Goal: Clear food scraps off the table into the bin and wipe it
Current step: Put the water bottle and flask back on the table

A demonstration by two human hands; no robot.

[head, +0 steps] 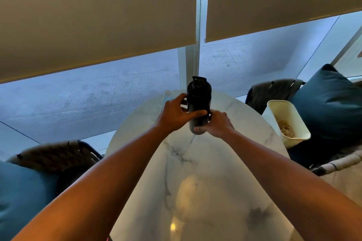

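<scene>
Round white marble table (195, 172) by window w/ 2 roller blinds (98, 15) part-lowered. Left hand (175, 116) and right hand (216, 122) both curl round 1 black bottle (198, 103), held just above table. 1 cream bin (287, 123) w/ scraps inside, at table's right edge. 2 teal cushions (331, 103) on wicker chairs. 1 clear bottle (168, 95) behind left hand.

1 table (205, 162), 2 bottles (198, 101), 1 bin (273, 111), 2 chairs (270, 92).

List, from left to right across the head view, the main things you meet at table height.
Teal cushion on the dark chair → left hand → black bottle → right hand → cream bin → large teal cushion.
</scene>
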